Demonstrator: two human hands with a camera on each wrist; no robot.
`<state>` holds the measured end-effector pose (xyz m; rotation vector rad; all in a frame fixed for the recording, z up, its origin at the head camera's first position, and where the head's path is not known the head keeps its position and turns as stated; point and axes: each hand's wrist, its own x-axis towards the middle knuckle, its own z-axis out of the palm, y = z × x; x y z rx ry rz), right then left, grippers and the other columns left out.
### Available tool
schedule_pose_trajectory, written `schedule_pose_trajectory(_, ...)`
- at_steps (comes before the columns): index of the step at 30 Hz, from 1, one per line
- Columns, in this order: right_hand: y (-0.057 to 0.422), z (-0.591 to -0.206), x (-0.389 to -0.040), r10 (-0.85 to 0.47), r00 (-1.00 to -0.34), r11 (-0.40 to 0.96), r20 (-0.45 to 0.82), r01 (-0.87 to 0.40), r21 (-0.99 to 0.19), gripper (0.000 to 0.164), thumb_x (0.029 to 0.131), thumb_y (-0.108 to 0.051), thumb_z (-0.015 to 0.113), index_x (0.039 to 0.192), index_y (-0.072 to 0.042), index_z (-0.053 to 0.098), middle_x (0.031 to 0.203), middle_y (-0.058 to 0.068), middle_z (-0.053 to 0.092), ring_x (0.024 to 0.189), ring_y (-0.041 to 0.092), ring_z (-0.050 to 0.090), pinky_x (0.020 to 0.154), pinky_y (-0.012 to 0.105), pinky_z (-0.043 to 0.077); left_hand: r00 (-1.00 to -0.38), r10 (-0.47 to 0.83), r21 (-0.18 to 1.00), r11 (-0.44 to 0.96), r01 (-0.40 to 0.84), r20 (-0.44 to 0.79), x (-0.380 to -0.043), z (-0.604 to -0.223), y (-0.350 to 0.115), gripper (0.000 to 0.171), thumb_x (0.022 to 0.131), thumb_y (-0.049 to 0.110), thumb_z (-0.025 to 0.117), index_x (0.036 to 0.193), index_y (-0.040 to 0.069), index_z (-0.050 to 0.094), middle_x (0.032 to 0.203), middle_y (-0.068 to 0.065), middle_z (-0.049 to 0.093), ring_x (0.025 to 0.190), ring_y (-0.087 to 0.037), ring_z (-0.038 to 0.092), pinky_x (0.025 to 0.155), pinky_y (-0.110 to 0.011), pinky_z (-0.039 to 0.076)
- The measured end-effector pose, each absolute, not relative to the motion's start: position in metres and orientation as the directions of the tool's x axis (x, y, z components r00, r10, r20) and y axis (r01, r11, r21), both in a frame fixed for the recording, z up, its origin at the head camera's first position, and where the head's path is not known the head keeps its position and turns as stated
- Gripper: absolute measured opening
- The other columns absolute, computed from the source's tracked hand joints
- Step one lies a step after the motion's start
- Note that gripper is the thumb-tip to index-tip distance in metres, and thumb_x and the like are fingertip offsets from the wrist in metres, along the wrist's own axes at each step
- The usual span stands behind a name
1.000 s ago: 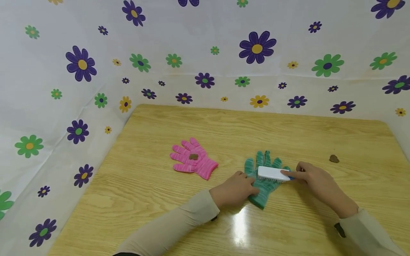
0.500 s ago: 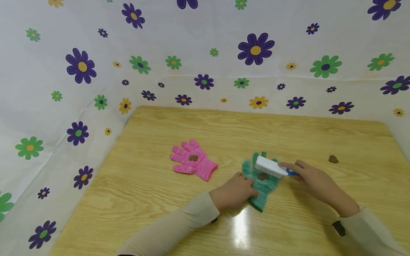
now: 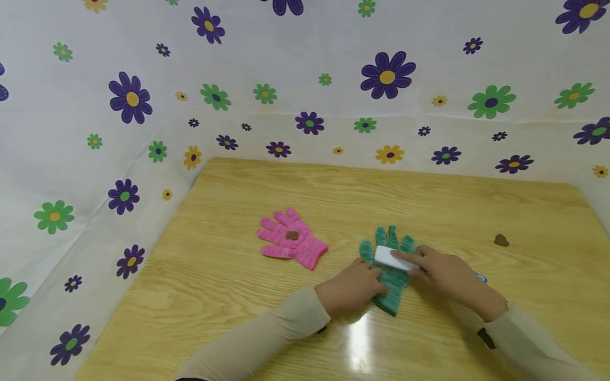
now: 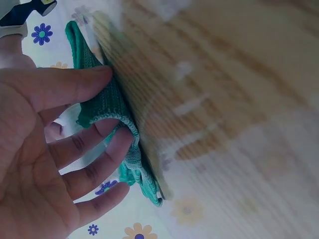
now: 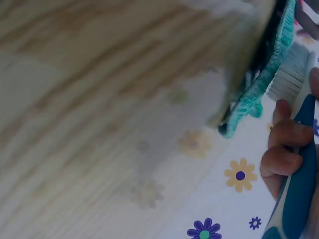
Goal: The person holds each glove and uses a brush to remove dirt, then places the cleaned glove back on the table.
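A teal knitted glove (image 3: 393,293) lies on the wooden table, fingers pointing away from me. My left hand (image 3: 351,286) presses along its left edge with thumb and fingertips; in the left wrist view the fingers are fairly straight against the teal glove (image 4: 107,102). My right hand (image 3: 448,275) grips a white-and-blue scrub brush (image 3: 392,257), forefinger laid along the back of the head. The brush head covers the glove's palm. In the right wrist view, fingers wrap the brush's blue handle (image 5: 300,184), and the bristles (image 5: 290,74) face the glove.
A pink glove (image 3: 307,251) with a brown patch (image 3: 292,235) on its palm lies left of the teal one. Toward the right sits a small brown lump (image 3: 501,241) on the table (image 3: 229,211). A flowered white cloth (image 3: 333,53) hangs behind and at the left.
The brush lifts and tilts half a second ago, baring a brown patch on the teal glove's palm, then comes down over it again. The left hand keeps its place on the glove.
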<state>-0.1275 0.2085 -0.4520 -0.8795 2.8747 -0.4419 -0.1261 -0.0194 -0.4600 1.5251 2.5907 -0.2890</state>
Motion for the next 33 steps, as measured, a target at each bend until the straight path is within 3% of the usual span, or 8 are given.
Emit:
schedule_pose_trajectory(4,0.213,-0.444,-0.128,-0.450,-0.892,0.832,-0.044,-0.400,-0.385,0.045,0.097,-0.031,0.048,0.141,-0.024,0.042,0.098,0.013,0.060,0.064,0.012,0.047,0.054,0.027,0.038,-0.493,0.848,-0.100,0.482,0.870,-0.195,-0.125,-0.460,-0.018,0.020,0.092,0.023,0.056,0.105,0.035,0.066,0.096,0.007,0.062,0.086,-0.012,0.058,0.088,-0.030,0.041)
schedule_pose_trajectory(6,0.214,-0.442,-0.127,-0.434,-0.901,0.852,-0.001,-0.410,-0.325,0.046,0.095,-0.032,0.050,0.140,-0.024,0.044,0.095,0.013,0.061,0.058,0.011,0.046,0.049,0.024,0.036,-0.498,0.843,-0.098,0.489,0.867,-0.200,-0.124,-0.460,-0.018,0.020,0.092,0.023,0.056,0.106,0.035,0.065,0.098,0.006,0.061,0.085,-0.012,0.057,0.087,-0.031,0.040)
schedule_pose_trajectory(10,0.214,-0.443,-0.117,-0.469,-0.878,0.870,0.100,-0.478,-0.119,0.048,0.088,-0.029,0.062,0.135,-0.029,0.051,0.082,0.010,0.058,0.041,0.008,0.030,0.040,0.018,0.023,-0.496,0.846,-0.092,0.488,0.868,-0.194,-0.123,-0.460,-0.017,0.024,0.094,0.022,0.053,0.111,0.034,0.065,0.119,0.002,0.059,0.090,-0.016,0.061,0.090,-0.032,0.042)
schedule_pose_trajectory(15,0.211,-0.447,-0.105,-0.534,-0.837,0.841,0.121,-0.540,-0.022,0.048,0.084,-0.027,0.067,0.131,-0.033,0.054,0.076,0.005,0.052,0.039,0.007,0.028,0.038,0.018,0.022,-0.488,0.851,-0.097,0.479,0.873,-0.192,-0.123,-0.458,-0.015,0.024,0.095,0.021,0.053,0.111,0.034,0.065,0.132,0.003,0.054,0.093,-0.018,0.063,0.092,-0.033,0.042)
schedule_pose_trajectory(18,0.213,-0.450,-0.107,-0.527,-0.844,0.847,0.106,-0.531,-0.021,0.048,0.084,-0.028,0.067,0.131,-0.031,0.055,0.076,0.007,0.054,0.039,0.008,0.029,0.038,0.018,0.024,-0.488,0.850,-0.093,0.480,0.872,-0.197,-0.123,-0.457,-0.013,0.022,0.094,0.022,0.054,0.109,0.034,0.065,0.125,0.007,0.057,0.089,-0.017,0.062,0.091,-0.033,0.042)
schedule_pose_trajectory(25,0.220,-0.443,-0.114,-0.368,-0.930,0.911,-0.001,-0.361,-0.202,0.045,0.093,-0.031,0.055,0.137,-0.022,0.050,0.084,0.013,0.061,0.045,0.011,0.037,0.040,0.021,0.028,-0.466,0.870,-0.143,0.447,0.883,-0.159,-0.120,-0.459,-0.012,0.020,0.093,0.025,0.054,0.106,0.034,0.065,0.104,0.008,0.057,0.078,-0.013,0.057,0.083,-0.030,0.042)
schedule_pose_trajectory(33,0.208,-0.445,-0.107,-0.481,-0.870,0.872,0.107,-0.488,-0.049,0.045,0.088,-0.032,0.062,0.132,-0.030,0.053,0.085,0.012,0.061,0.039,0.009,0.031,0.038,0.018,0.024,-0.428,0.889,-0.170,0.402,0.900,-0.164,-0.121,-0.461,-0.015,0.020,0.094,0.026,0.054,0.109,0.033,0.064,0.106,0.007,0.059,0.093,-0.012,0.056,0.087,-0.028,0.044)
